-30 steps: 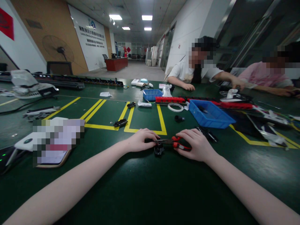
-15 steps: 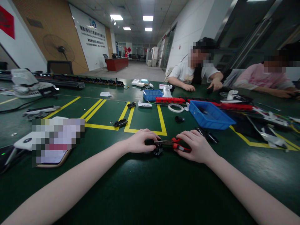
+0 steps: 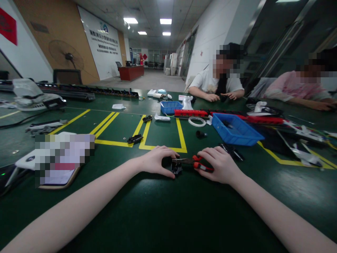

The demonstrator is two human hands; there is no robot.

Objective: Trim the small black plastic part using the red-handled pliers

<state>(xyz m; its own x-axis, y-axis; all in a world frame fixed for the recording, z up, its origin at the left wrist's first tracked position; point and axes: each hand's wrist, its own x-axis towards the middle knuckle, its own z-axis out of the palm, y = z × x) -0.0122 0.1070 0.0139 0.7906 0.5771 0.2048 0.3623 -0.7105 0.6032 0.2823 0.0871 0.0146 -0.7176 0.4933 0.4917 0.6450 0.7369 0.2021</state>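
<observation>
Needle-nose pliers (image 3: 197, 162) with red-and-black handles are in my right hand (image 3: 219, 164), its fingers wrapped round the grips. Their metal jaws point left and reach a small black plastic part (image 3: 177, 168) low over the green table. My left hand (image 3: 158, 161) has its thumb and fingers curved round that part, gripping it from the left. Whether the jaw tips are clamped on the part is too small to tell. Just right of centre, a black tubular piece (image 3: 201, 134) lies beyond the pliers.
A blue bin (image 3: 237, 131) with dark parts stands right, a smaller blue bin (image 3: 171, 106) farther back. Black parts (image 3: 135, 138) lie near yellow tape lines. Phones (image 3: 63, 158) rest at left. A co-worker (image 3: 207, 88) sits across the table, another person (image 3: 289, 88) farther right.
My left thumb has moved down and away from the fingers, showing more of the black part. The pliers have barely moved. The co-worker's hands have come closer together.
</observation>
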